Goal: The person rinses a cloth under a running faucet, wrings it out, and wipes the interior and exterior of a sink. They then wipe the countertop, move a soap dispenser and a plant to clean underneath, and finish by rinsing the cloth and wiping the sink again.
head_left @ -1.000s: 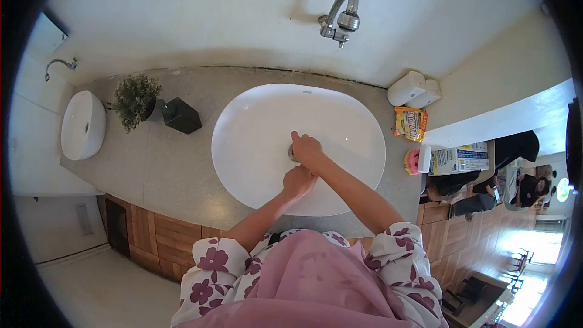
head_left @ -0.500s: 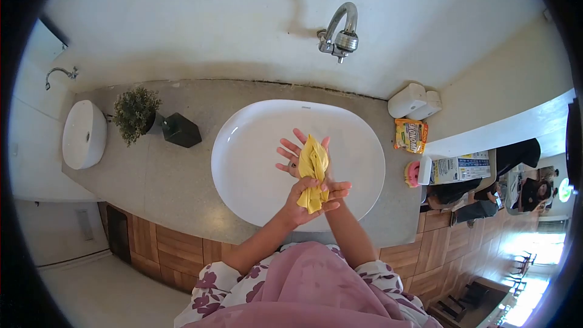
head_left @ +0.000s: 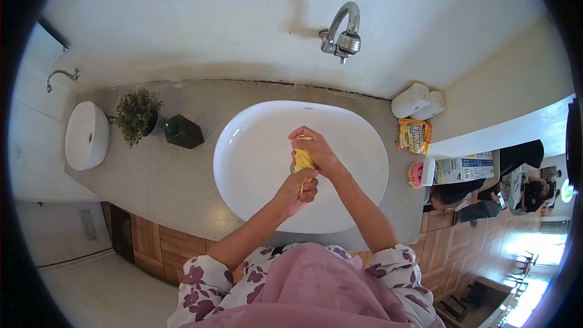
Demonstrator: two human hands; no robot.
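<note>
A yellow cloth, bunched into a narrow twist, is gripped by both hands above the white oval basin. My left hand has its fingers curled round the lower end, nearer my body. Wrapped over the upper end is my right hand, close to my left one. The middle of the cloth shows between them, and the rest is hidden in my fingers.
A chrome tap juts from the wall behind the basin. To the left stand a dark green block, a potted plant and a smaller basin. Paper rolls, a yellow-orange packet and a pink sponge lie right. People sit farther right.
My right hand has turned over and closed on the cloth's upper end, where its fingers were spread before. The cloth is now squeezed tighter and narrower between both hands.
</note>
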